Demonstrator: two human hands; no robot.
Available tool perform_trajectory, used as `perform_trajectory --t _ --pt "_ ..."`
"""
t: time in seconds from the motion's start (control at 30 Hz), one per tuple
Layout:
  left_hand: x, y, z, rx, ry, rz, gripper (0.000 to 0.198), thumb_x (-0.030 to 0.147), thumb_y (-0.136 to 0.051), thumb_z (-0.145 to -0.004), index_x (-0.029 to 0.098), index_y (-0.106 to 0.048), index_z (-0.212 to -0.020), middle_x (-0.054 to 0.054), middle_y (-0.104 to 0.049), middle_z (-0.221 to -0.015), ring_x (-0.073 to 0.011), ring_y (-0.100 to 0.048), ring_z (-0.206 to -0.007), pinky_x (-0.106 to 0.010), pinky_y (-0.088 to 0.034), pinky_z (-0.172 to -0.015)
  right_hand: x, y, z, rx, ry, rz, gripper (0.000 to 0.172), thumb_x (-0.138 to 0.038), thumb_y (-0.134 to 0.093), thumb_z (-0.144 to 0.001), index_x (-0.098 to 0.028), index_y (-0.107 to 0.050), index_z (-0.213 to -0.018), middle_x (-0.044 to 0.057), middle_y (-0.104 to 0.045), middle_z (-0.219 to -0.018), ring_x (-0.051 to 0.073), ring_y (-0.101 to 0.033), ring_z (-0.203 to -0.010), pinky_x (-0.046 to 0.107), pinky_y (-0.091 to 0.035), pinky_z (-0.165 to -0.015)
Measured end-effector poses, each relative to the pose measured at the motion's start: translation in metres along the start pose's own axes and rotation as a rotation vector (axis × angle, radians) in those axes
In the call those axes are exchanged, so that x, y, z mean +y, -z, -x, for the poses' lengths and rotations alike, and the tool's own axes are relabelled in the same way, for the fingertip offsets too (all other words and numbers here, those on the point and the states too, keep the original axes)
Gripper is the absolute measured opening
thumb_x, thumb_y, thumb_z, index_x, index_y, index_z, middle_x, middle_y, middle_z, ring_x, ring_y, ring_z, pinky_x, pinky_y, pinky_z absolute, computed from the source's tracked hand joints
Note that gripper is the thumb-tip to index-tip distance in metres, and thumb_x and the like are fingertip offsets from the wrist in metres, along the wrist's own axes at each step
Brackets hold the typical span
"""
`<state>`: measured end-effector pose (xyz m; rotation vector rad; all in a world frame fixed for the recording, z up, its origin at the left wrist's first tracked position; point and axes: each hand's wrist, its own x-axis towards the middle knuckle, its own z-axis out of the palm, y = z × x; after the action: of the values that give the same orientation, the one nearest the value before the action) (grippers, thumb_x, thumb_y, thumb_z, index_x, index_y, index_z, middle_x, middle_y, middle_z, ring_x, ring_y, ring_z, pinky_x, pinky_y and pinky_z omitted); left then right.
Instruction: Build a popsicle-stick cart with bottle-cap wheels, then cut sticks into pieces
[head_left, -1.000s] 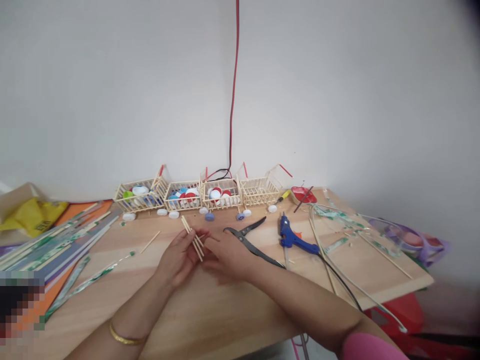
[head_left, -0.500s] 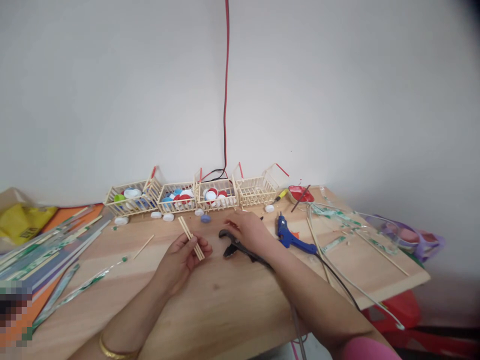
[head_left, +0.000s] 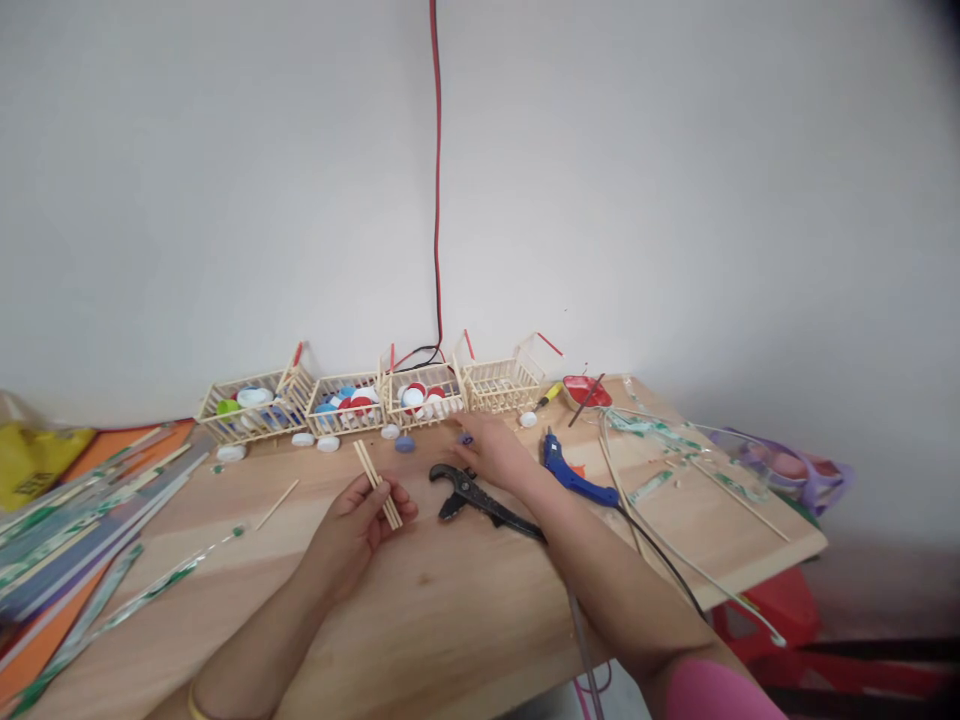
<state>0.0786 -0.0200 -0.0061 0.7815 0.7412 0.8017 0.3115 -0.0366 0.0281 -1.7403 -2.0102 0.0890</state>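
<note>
My left hand [head_left: 367,515] is closed around several short wooden sticks [head_left: 375,478], which lean up and to the left from the fingers. Above the table, my right hand [head_left: 491,452] reaches toward the small stick-built carts, its finger and thumb apart. A dark blue bottle cap [head_left: 466,438] shows between them; whether they touch it I cannot tell. Just below that hand lies a black hook-jawed cutter [head_left: 480,500], its handle end hidden under my right forearm. The stick cart with red and white caps [head_left: 425,395] and the one without caps [head_left: 501,383] stand just beyond my right hand.
Two more cap-filled carts [head_left: 255,407] stand along the wall. A blue glue gun [head_left: 574,475] with its cord lies to the right, near a yellow-handled tool [head_left: 551,393] and a red dish [head_left: 587,391]. Wrapped sticks [head_left: 90,510] pile up at the left; a loose stick [head_left: 277,504] lies nearby.
The view has shifted slightly, so everything sits a little farther left. My right hand stays near the carts, and the blue cap now shows beside its fingers. My left hand keeps its sticks.
</note>
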Motion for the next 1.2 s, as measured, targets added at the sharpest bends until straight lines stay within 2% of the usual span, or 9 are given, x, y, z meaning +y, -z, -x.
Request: perform_trajectory --t 0.07,0.17,0.27,0.37,0.6,0.8,0.93,1.2 --pt "0.000 0.000 -0.001 -0.003 0.003 -0.001 0.030 0.033 -0.080 -0.069 0.015 -0.061 -0.083 -0.002 -0.067 -0.076 -0.0149 -0.066 -0.072 -0.029 -0.056 -0.074 0.005 0.003 0.001 0.004 -0.003 -0.029 0.029 -0.022 -0.062 -0.085 -0.015 -0.064 -0.114 0.011 -0.070 -0.111 0.022 -0.062 -0.106 0.034 -0.046 -0.092" --pt "-0.001 0.001 -0.001 -0.007 0.010 -0.006 0.030 0.034 -0.080 -0.069 0.015 -0.061 -0.083 -0.002 -0.067 -0.076 -0.0149 -0.066 -0.072 -0.030 -0.056 -0.074 0.014 0.009 0.004 0.039 -0.083 -0.022 0.021 -0.025 -0.061 -0.087 -0.016 -0.068 -0.104 0.010 -0.072 -0.103 0.021 -0.064 -0.098 0.033 -0.047 -0.088" --pt "-0.001 0.001 -0.001 -0.006 0.013 -0.017 0.029 0.034 -0.079 -0.070 0.015 -0.061 -0.082 -0.002 -0.068 -0.077 -0.0150 -0.067 -0.072 -0.029 -0.056 -0.073 0.021 0.014 0.004 0.067 -0.139 0.002 0.020 -0.027 -0.060 -0.088 -0.017 -0.068 -0.103 0.010 -0.072 -0.101 0.022 -0.065 -0.096 0.033 -0.046 -0.086" --pt "-0.001 0.001 -0.001 -0.018 0.012 -0.028 0.028 0.034 -0.078 -0.072 0.015 -0.061 -0.083 -0.002 -0.068 -0.077 -0.0152 -0.067 -0.072 -0.029 -0.055 -0.072 0.022 0.013 0.004 0.054 -0.109 -0.008 0.020 -0.025 -0.059 -0.088 -0.017 -0.068 -0.104 0.010 -0.072 -0.101 0.022 -0.065 -0.096 0.033 -0.046 -0.086" --pt "0.000 0.000 -0.001 -0.019 0.000 -0.027 0.030 0.035 -0.080 -0.069 0.016 -0.061 -0.083 -0.001 -0.068 -0.075 -0.0149 -0.067 -0.071 -0.029 -0.054 -0.071 -0.003 -0.002 -0.001 0.015 0.120 -0.096 0.025 -0.017 -0.056 -0.088 -0.015 -0.064 -0.112 0.010 -0.069 -0.111 0.021 -0.061 -0.104 0.033 -0.045 -0.092" --pt "0.002 -0.002 0.001 -0.024 0.001 -0.041 0.034 0.039 -0.080 -0.068 0.015 -0.059 -0.079 -0.001 -0.067 -0.074 -0.0141 -0.066 -0.069 -0.027 -0.053 -0.067 -0.027 -0.005 -0.011 -0.145 0.231 -0.056 0.036 -0.014 -0.058 -0.086 -0.015 -0.059 -0.121 0.012 -0.065 -0.120 0.023 -0.056 -0.114 0.036 -0.042 -0.098" --pt "0.001 -0.001 0.001 -0.027 -0.001 -0.049 0.036 0.040 -0.081 -0.067 0.015 -0.059 -0.079 -0.001 -0.067 -0.074 -0.0142 -0.066 -0.069 -0.028 -0.053 -0.068 -0.034 -0.005 -0.021 -0.218 0.201 0.041 0.033 -0.017 -0.058 -0.086 -0.015 -0.058 -0.119 0.014 -0.065 -0.118 0.025 -0.058 -0.110 0.038 -0.044 -0.093" --pt "0.003 -0.002 0.001 -0.034 -0.013 -0.051 0.034 0.038 -0.080 -0.066 0.015 -0.059 -0.079 -0.001 -0.067 -0.072 -0.0142 -0.065 -0.067 -0.029 -0.053 -0.068 -0.038 -0.012 -0.028 -0.163 0.081 0.073 0.050 -0.030 -0.056 -0.090 -0.014 -0.047 -0.136 0.016 -0.063 -0.124 0.026 -0.057 -0.115 0.037 -0.043 -0.095"
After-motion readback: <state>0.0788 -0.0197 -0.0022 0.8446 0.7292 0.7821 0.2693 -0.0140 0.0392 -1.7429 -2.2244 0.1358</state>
